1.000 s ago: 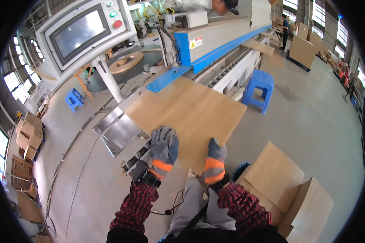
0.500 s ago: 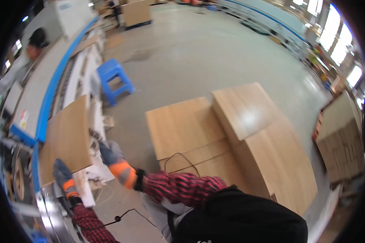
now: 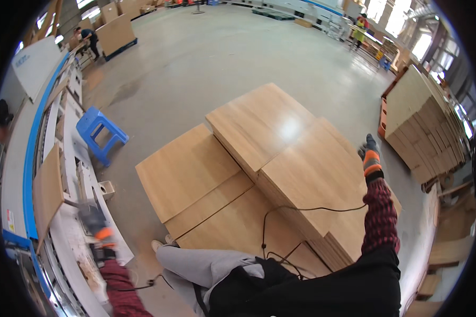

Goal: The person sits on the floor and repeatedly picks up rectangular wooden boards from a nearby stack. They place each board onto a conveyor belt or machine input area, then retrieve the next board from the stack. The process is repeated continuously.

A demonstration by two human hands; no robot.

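Observation:
My left hand (image 3: 94,217), in a grey and orange glove, is beside the near edge of a wood-grain board (image 3: 47,190) on the machine at the left. Motion smears its fingers, and I cannot tell whether they touch the board. Out to the right, my gloved right hand (image 3: 371,150) is held at the outer edge of a tall stack of wood-grain boards (image 3: 307,174). Its fingers point away from me, apart, and nothing shows in them. A lower stack of similar boards (image 3: 188,169) adjoins the tall one on its left.
A blue plastic stool (image 3: 101,134) stands on the floor beside the long machine with a blue rail (image 3: 34,142). Black cables (image 3: 264,232) trail across the boards near my body. At the right stands a pallet stack of panels (image 3: 423,121). Other people (image 3: 90,42) are farther off.
My right hand has left the board on the machine and swung far right to the tall stack. My left hand stays near the machine's board, which now sits farther left in view. My view has turned right.

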